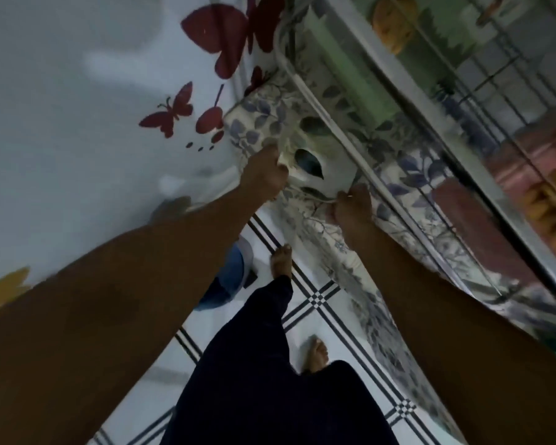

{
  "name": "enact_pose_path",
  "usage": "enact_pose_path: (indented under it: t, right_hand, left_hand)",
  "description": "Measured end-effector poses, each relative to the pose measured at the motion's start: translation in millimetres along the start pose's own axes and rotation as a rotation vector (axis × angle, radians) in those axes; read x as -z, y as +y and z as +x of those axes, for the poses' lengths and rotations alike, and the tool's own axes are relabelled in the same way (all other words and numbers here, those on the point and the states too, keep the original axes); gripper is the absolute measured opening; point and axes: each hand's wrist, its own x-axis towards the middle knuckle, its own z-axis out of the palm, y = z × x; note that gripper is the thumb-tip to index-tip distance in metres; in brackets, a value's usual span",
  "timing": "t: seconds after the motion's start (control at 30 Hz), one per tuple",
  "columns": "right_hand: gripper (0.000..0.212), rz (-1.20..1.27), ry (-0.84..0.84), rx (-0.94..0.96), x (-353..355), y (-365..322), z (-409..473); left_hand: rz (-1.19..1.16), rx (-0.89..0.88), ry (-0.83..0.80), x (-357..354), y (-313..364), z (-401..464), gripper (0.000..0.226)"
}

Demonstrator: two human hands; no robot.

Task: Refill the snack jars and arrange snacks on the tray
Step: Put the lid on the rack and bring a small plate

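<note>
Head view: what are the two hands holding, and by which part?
Both grip the white tray with a dark leaf print: left hand on its left edge, right hand pinching its near edge.

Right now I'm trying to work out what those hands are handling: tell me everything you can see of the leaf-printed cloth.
The leaf-printed cloth is a cream fabric with blue-grey and dark green leaves. It drapes over the edge of a glass-fronted cabinet and hangs toward the tiled floor. The left hand pinches its corner; the right hand grips its edge nearby. Blurred; the weave is unclear.
</note>
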Motion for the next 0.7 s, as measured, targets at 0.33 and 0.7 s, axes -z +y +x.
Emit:
enact_pose_path:
  t: [0.33, 0.7]
  right_hand:
    - [0.009, 0.077, -0.141, 0.408, 39, 82, -192]
    - [0.008, 0.025, -0.520, 0.672, 49, 167, -442]
  left_hand:
    - [-0.710, 0.229, 0.298, 16, -16, -280, 0.016]
    - [-1.219, 0.225, 0.766, 24, -65, -617, 0.022]
